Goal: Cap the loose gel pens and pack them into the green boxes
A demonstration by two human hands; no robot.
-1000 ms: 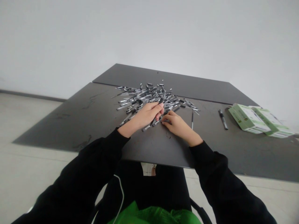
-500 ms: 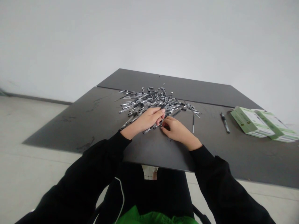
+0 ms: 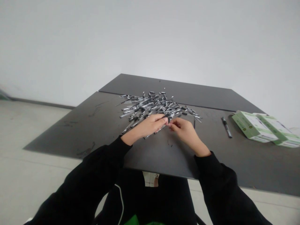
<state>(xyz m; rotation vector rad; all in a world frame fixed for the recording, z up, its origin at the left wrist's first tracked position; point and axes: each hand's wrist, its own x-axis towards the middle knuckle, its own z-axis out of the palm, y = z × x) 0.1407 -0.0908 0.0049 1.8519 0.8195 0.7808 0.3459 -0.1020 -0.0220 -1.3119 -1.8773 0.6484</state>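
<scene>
A loose heap of clear and black pens and pen parts (image 3: 150, 104) is spread over the dark table. At the near edge of this heap my left hand (image 3: 153, 125) is closed round a pen, whose dark end shows by the thumb. My right hand (image 3: 182, 128) is just to its right, thumb and fingertips pinched together close to the left fingertips. Whatever the right fingers grip is too small to make out. Some pens stick out from beneath my left hand.
A single pen (image 3: 226, 127) lies apart on the right, beside two green-and-white boxes (image 3: 255, 126). Small dark bits (image 3: 171, 145) are on the table (image 3: 150, 156) near its front edge. A pale wall stands behind the table.
My right hand has shifted slightly right and its fingers have drawn into a pinch by the left fingertips. My left hand has turned a little, more back-up. The view has tilted slightly.
</scene>
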